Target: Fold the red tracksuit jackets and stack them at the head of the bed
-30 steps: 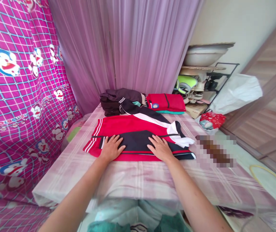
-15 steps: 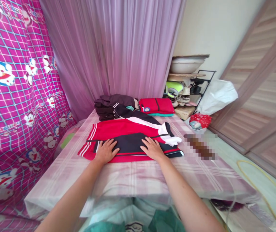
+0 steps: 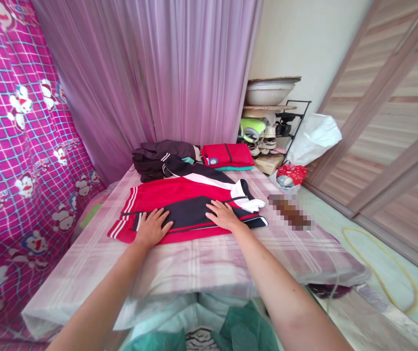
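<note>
A red jacket (image 3: 157,189) with navy sleeves, white stripes and a white collar lies spread on the table in front of me. Its near sleeve is folded across the body, while the far sleeve stretches out toward the back. My left hand (image 3: 152,227) rests flat on the cuff end of the folded sleeve, fingers spread. Toward the collar, my right hand (image 3: 223,215) lies flat on the same navy sleeve, also with fingers apart. Neither hand grips the cloth.
Behind the jacket sit a heap of dark clothes (image 3: 150,158) and a folded red garment (image 3: 228,155). A plaid cloth covers the table (image 3: 209,273). A pixelated brown object (image 3: 291,213) lies at the right. Beyond stand a shoe rack (image 3: 296,114) and a white bag (image 3: 313,139).
The view has turned slightly to the right, so everything appears shifted left. Both hands stay flat on the folded sleeve, and the jacket keeps its shape.
</note>
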Action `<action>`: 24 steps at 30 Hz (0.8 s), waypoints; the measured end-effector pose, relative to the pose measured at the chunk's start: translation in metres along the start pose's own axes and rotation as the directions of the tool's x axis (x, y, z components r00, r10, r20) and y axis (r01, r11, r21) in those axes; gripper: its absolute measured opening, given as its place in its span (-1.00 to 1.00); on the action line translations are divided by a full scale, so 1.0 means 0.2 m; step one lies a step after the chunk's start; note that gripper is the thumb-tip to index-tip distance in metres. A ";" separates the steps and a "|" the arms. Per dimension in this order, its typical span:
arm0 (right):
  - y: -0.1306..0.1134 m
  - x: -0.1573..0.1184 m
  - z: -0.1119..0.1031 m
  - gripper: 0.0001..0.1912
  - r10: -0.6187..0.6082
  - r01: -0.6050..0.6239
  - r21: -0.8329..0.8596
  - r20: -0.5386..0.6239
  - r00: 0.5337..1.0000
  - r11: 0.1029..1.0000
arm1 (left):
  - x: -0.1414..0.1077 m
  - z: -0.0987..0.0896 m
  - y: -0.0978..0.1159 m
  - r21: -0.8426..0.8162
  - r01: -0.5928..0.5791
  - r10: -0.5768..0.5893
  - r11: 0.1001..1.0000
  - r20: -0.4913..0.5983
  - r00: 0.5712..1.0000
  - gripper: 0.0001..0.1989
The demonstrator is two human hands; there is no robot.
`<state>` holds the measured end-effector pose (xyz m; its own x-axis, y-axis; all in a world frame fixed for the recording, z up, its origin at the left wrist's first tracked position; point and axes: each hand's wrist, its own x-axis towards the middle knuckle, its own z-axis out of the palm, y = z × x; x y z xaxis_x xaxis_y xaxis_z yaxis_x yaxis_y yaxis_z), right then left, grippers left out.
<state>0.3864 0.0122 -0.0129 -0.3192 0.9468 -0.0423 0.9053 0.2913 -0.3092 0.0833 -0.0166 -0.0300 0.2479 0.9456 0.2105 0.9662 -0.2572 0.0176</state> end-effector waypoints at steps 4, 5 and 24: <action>0.05 -0.01 -0.04 -0.45 -0.056 0.057 0.012 -0.065 0.996 0.998 | 0.00 -0.02 0.01 0.006 0.011 -0.011 1.000 0.013 1.000 -0.46; 0.08 -0.02 -0.04 -0.46 -0.080 0.079 -0.011 -0.116 0.990 0.997 | 0.00 -0.02 0.02 0.009 0.012 -0.012 1.000 0.011 1.000 -0.46; 0.39 0.22 -0.24 -0.66 -0.156 0.120 -0.130 -0.321 0.934 0.984 | 0.27 -0.16 -0.31 -0.131 0.025 -0.024 0.991 0.004 1.000 -0.45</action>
<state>0.4557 0.0837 0.0060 -0.3494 0.8827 0.3141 0.8892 0.4181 -0.1857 0.0350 0.0442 0.0110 0.2245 0.9524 0.2060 0.9544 -0.2577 0.1509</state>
